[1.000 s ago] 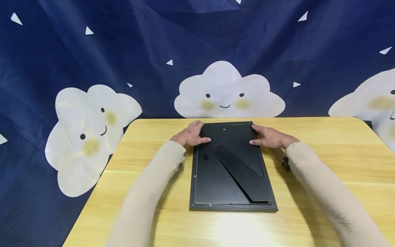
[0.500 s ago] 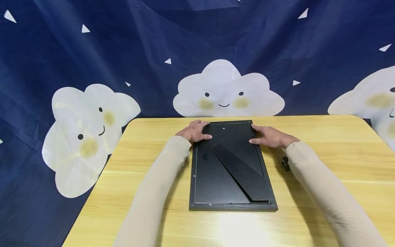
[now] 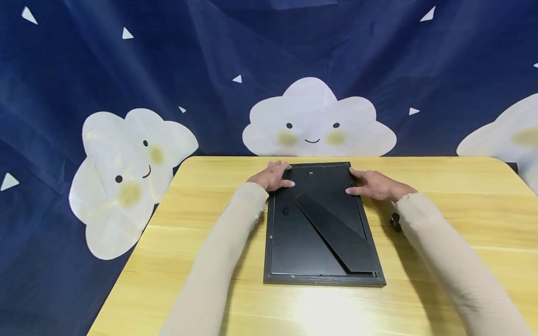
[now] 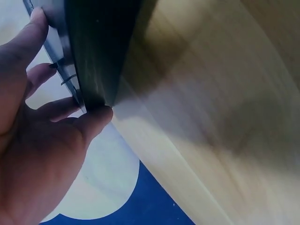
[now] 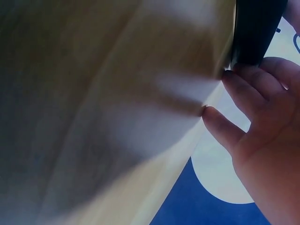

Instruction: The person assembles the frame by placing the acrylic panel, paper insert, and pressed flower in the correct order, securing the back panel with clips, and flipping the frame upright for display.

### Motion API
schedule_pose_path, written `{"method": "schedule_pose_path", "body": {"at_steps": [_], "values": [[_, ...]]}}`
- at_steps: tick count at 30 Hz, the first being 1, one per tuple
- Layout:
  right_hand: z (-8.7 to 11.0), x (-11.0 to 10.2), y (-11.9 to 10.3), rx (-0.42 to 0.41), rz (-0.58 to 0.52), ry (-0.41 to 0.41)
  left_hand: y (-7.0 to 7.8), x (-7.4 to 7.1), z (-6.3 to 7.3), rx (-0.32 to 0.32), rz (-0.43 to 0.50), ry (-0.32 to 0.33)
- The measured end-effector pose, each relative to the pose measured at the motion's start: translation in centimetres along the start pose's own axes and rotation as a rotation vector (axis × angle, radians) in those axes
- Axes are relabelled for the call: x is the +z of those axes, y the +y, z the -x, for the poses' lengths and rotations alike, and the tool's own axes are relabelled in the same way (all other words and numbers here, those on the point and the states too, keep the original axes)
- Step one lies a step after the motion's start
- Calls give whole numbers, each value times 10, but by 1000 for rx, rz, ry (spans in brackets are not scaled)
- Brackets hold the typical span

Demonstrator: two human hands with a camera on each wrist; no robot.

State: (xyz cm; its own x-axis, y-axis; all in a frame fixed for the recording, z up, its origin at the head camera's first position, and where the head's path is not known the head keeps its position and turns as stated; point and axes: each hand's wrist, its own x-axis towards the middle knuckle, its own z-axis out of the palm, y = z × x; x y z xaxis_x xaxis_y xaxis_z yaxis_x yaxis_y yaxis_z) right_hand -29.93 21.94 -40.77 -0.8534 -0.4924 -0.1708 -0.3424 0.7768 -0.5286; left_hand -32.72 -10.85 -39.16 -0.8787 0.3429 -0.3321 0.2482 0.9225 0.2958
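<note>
A black picture frame (image 3: 300,252) lies back side up on the table, its easel leg (image 3: 336,235) slanting across the backing. At its far left corner is my left hand (image 3: 271,177), thumb over the backing and fingers at the edge. My right hand (image 3: 375,185) holds the far right side, thumb on top. In the left wrist view, fingertips of the left hand (image 4: 42,140) press the frame's dark side (image 4: 105,47). The right wrist view has the right hand (image 5: 272,117) with fingertips against the frame's edge (image 5: 258,33) and the tabletop. The frame's front is hidden.
The light wood table (image 3: 462,219) ends just beyond the frame's far edge. Behind it hangs a dark blue curtain (image 3: 201,70) printed with white clouds. A small black object (image 3: 395,222) shows beside the right sleeve.
My left hand has slid slightly right and away along the frame's far left corner. The right hand keeps its place on the frame. The head view has shifted a little.
</note>
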Motion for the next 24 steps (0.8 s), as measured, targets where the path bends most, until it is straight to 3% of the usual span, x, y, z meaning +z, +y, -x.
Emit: {"method": "schedule_pose_path", "body": {"at_steps": [4, 14, 24], "values": [[2, 0, 0, -4, 8, 12, -2, 2, -1, 13, -8, -7], [2, 0, -2, 1, -20, 0, -2, 4, 2, 15, -141, -36], [3, 1, -3, 19, -28, -6, -10, 8, -1, 51, -63, 31]]}}
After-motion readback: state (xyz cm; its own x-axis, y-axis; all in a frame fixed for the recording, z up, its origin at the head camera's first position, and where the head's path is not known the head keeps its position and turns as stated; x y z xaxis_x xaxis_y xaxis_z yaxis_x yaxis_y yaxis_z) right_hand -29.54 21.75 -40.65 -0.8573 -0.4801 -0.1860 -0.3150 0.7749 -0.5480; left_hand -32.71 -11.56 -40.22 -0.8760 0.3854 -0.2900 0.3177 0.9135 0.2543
